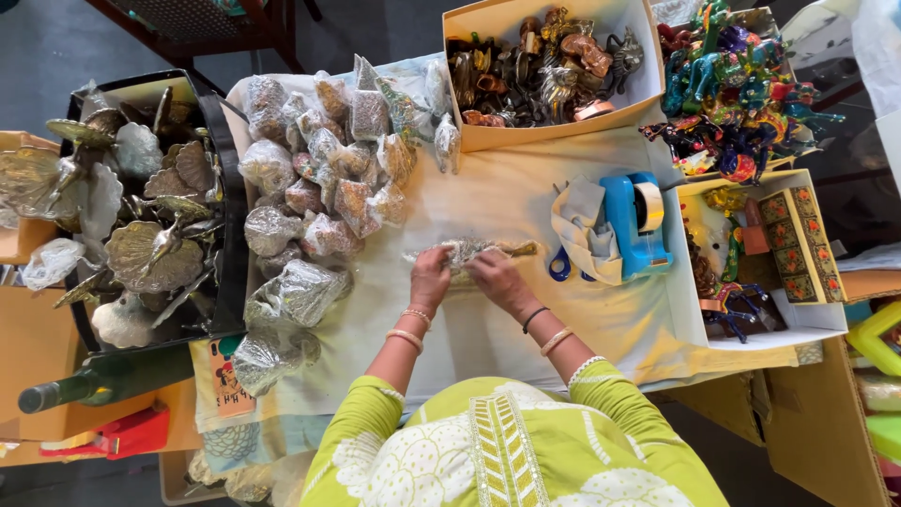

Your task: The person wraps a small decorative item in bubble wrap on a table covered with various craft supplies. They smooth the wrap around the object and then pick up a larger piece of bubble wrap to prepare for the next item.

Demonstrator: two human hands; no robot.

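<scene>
both hands rest on a wrapped brass piece (474,253) lying on the cream cloth (497,202) near the middle of the table. the left hand (430,279) is curled, fingers bent down over the left end of the piece and pressing the clear wrap; it grips that end. the right hand (497,280) lies just beside it, fingers bent and closed over the middle of the piece, knuckles up. the two hands nearly touch. bangles sit on both wrists, and green sleeves with white print show below.

the piece is long and narrow, lying crosswise, gold-brown metal under crinkled shiny plastic. its right end pokes out past the right hand and looks less covered; the exact shape under the wrap is hard to tell.

left of the hands is a pile of wrapped bundles (319,178), well apart from the piece. further left a black tub (228,188) holds brass shell-shaped dishes (141,253). right of the hands, near but not touching, a blue tape dispenser (633,225) stands on the cloth with blue-handled scissors (560,266) partly under a folded rag (587,230). above, a cardboard box (554,131) holds small metal figures. at the upper right are bright painted animal figures (732,94). a green bottle (94,380) lies at the lower left.
</scene>
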